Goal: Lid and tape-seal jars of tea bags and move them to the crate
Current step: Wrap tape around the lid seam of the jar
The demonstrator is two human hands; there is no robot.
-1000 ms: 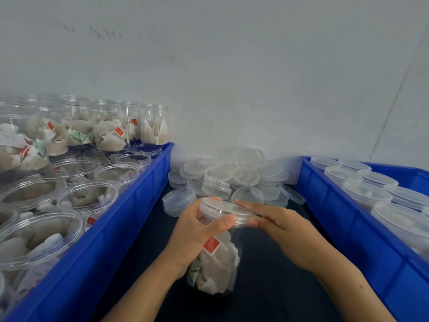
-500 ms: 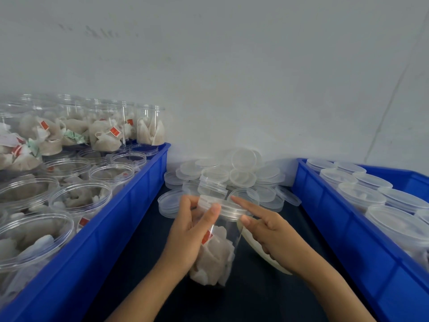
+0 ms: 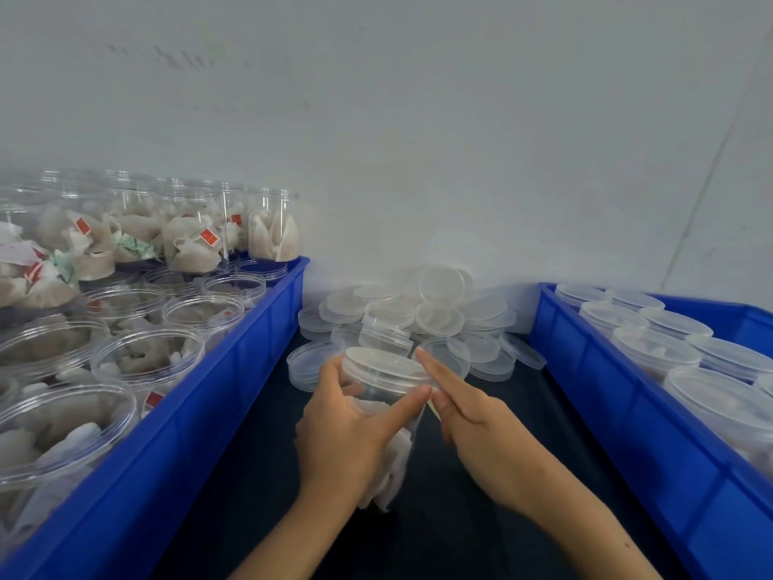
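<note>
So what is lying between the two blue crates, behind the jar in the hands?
In the head view, a pile of loose clear lids lies on the dark table between the left crate and the right crate.

Lidded jar (image 3: 382,395) of tea bags between both hands, left hand (image 3: 347,433) gripping, right hand (image 3: 472,416) at lid (image 3: 385,366).

The clear lidded plastic jar of tea bags (image 3: 387,416) was turned within the left hand (image 3: 343,433); its red tag was rotated out of sight. The right hand (image 3: 472,416) was shifted lower along the rim.
</note>
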